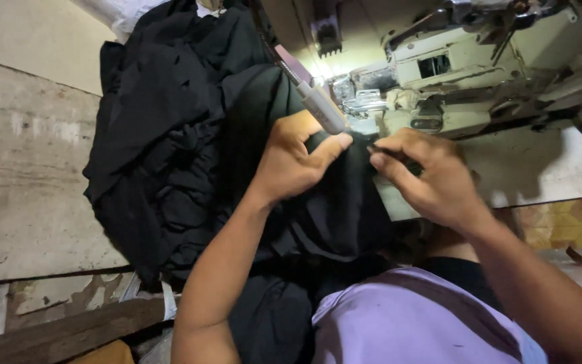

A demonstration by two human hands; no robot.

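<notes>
— Right by the sewing machine (479,74), both hands are busy with the black cloth (190,155).

— What do the fingers do?

— The left hand (294,158) has thumb and fingers pinched shut on a fold of it. The right hand (432,175) nips the cloth edge too, fingers together.

— Where is the cloth?

— Piled on the table (28,195), spilling down to the purple shirt (412,317).

— Which step is it?

— Lining up the edge, I think. Next needs a steady, straight slide under the needle.
</notes>
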